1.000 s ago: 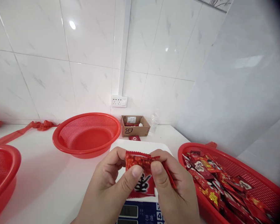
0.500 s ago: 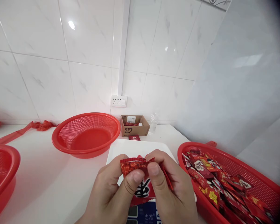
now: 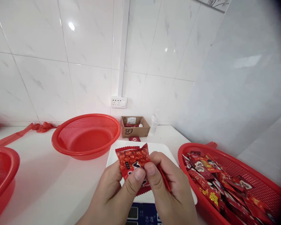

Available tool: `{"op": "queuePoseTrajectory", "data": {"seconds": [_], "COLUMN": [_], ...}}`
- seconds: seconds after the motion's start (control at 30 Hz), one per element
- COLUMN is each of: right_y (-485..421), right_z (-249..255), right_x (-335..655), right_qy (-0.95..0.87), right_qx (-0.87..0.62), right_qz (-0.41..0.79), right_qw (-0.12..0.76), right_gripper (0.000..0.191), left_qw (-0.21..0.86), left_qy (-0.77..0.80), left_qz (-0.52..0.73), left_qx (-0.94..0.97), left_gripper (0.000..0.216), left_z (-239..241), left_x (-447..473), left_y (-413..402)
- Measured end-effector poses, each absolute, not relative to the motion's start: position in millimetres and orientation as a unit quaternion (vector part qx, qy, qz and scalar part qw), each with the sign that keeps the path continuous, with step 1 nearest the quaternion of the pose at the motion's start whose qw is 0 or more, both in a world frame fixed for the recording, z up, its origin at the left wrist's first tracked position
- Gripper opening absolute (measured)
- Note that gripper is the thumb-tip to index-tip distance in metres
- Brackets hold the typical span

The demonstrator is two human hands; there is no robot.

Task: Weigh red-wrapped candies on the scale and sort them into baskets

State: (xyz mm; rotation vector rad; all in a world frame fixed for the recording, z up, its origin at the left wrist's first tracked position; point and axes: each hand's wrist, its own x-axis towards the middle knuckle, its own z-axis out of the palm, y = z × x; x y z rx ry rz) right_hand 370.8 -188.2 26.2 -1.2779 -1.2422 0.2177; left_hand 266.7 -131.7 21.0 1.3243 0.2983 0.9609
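Note:
Between both hands is a small red snack packet [image 3: 132,158] with crimped edges and dark lettering, held above a white scale [image 3: 165,150]. My left hand [image 3: 115,187] is closed on its left side, thumb across the front. My right hand [image 3: 170,187] pinches its right side, and the thumb tips nearly meet. Another red packet edge [image 3: 165,179] shows in the right palm; most of it is hidden. Under the wrists lies the scale's blue panel [image 3: 142,214].
On the right, a red basket [image 3: 187,148] holds several snack packets [image 3: 215,178]. A red basket [image 3: 85,150] stands back left, another [image 3: 12,159] at the left edge. Behind the scale sit a cardboard box [image 3: 140,132] and a dark red packet [image 3: 134,139]. A red plastic bag [image 3: 41,126] lies by the wall.
The packet's upper part has come up and unfolded between my hands, so more of its printed front shows. Both hands stay in nearly the same place.

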Motion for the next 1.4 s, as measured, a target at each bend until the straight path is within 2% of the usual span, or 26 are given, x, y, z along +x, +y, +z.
{"op": "queuePoseTrajectory", "data": {"seconds": [0.37,0.53,0.73,0.83,0.93,1.13,1.4], "right_y": [-190.3,-189.3,-189.8,-189.5,-188.4,-189.7,-192.8], "right_z": [28.3,26.5,25.9,26.0,27.0,30.4,32.6], "right_x": [369.6,370.1,371.5,372.5,373.3,373.2,371.2], "right_qy": [-0.578,-0.565,-0.546,-0.563,-0.587,-0.601,-0.618], "right_qx": [-0.525,-0.532,-0.555,-0.551,-0.551,-0.534,-0.509], "right_qz": [0.120,0.107,0.108,0.148,0.172,0.133,0.068], "right_qw": [0.613,0.621,0.618,0.597,0.568,0.580,0.595], "right_gripper": [0.030,0.032,0.035,0.037,0.040,0.024,0.025], "left_qw": [0.694,0.702,0.618,0.568,0.573,0.586,0.616], "left_qy": [0.115,0.121,0.157,0.194,0.198,0.176,0.145], "left_qz": [0.443,0.431,0.492,0.528,0.512,0.491,0.455], "left_qx": [0.555,0.554,0.593,0.600,0.609,0.620,0.627], "left_gripper": [0.017,0.022,0.041,0.037,0.035,0.036,0.037], "left_z": [19.5,20.8,21.5,23.7,25.8,23.8,22.5], "left_x": [259.5,265.2,265.9,263.4,262.7,264.4,263.3], "left_y": [-132.2,-134.6,-134.6,-133.1,-132.5,-133.0,-133.9]}}
